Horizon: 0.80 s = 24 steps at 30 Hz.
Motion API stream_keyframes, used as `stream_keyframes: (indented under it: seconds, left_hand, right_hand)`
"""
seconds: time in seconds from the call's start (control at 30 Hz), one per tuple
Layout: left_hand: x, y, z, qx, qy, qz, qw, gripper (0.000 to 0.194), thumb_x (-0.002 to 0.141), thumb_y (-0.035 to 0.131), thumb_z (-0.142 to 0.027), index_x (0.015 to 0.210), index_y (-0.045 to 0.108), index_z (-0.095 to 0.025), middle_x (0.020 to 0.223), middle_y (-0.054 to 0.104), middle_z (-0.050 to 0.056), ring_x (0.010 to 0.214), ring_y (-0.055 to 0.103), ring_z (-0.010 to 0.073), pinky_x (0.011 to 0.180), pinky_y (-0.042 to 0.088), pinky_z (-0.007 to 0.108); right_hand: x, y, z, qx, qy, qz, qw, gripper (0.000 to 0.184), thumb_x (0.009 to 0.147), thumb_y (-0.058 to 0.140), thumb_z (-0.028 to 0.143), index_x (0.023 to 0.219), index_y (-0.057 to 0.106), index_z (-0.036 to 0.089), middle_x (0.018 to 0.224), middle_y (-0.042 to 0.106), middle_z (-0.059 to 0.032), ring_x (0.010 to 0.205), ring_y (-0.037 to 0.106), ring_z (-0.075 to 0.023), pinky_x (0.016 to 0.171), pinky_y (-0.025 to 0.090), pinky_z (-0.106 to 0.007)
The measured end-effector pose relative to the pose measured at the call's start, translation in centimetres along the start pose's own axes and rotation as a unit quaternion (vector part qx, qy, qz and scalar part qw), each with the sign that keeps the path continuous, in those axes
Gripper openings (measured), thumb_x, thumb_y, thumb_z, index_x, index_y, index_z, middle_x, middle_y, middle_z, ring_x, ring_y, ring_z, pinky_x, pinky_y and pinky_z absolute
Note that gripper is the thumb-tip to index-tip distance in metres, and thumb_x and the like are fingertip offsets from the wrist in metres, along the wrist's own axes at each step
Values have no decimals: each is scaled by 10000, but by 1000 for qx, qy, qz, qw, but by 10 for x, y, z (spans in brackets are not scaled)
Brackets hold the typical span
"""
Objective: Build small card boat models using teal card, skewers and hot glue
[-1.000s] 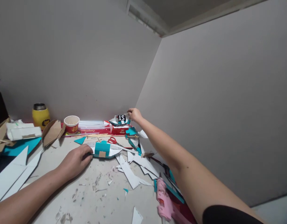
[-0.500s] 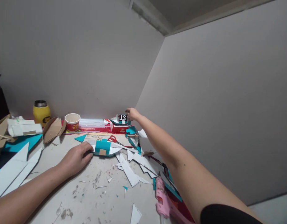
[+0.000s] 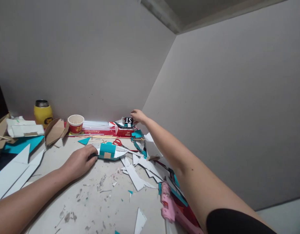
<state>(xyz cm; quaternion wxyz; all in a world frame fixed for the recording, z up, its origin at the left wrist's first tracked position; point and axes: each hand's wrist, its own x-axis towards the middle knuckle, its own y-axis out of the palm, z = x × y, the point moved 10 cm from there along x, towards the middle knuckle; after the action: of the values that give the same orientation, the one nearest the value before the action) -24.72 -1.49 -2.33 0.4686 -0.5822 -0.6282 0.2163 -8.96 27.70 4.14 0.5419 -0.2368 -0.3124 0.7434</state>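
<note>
1. Slightly, the right hand (image 3: 138, 116) has edged closer to the black "ST" piece (image 3: 129, 121) above the red box (image 3: 124, 131), far side; whether its fingers grip anything, I cannot tell.
2. The left hand (image 3: 83, 161) stays curled at the left end of the teal-and-white model (image 3: 107, 149), near-side of the scissors (image 3: 117, 142); its hold is hidden.
3. So the model keeps its place, and the reach looks nearly complete.

White letters "S" and "T" seen on black patch (image 3: 129, 120), just above red box (image 3: 124, 131). Gold marking on paper cup (image 3: 73, 127), left of box, cannot be read.
</note>
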Motion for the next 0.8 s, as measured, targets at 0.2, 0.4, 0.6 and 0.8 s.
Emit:
stream_keyframes:
  seconds: [0.2,0.4,0.6,0.8]
  left_hand:
    - [1,0,1,2,-4,0,1000,143,856,445,-257,876,577,-206,893,612,43,815,573,213,710,433,325]
    - [2,1,3,-2,-2,-1,1000,152,850,441,-262,876,579,-203,895,612,49,825,571,221,714,433,335]
    - [0,1,2,-5,-3,4,1000,151,857,440,-263,887,573,-200,903,605,50,827,564,217,718,428,337]
    - [0,2,1,3,-1,6,1000,148,862,433,-261,877,568,-202,892,600,47,821,561,217,712,426,334]
  right_hand:
    - [-10,3,-7,37,-7,20,999,296,932,549,339,1151,575,142,1100,612,-77,899,625,-179,757,544,-363]
    - [-8,8,-8,14,-11,3,1000,279,933,548,341,1121,586,138,1052,622,-64,851,629,-166,720,548,-337]
    - [-3,11,-2,-40,-19,-4,999,258,933,548,346,1069,600,132,976,630,-44,775,625,-143,660,545,-298]
    - [-4,7,1,-65,-26,1,998,259,928,554,345,1072,603,135,1002,631,-51,809,628,-154,695,546,-319]
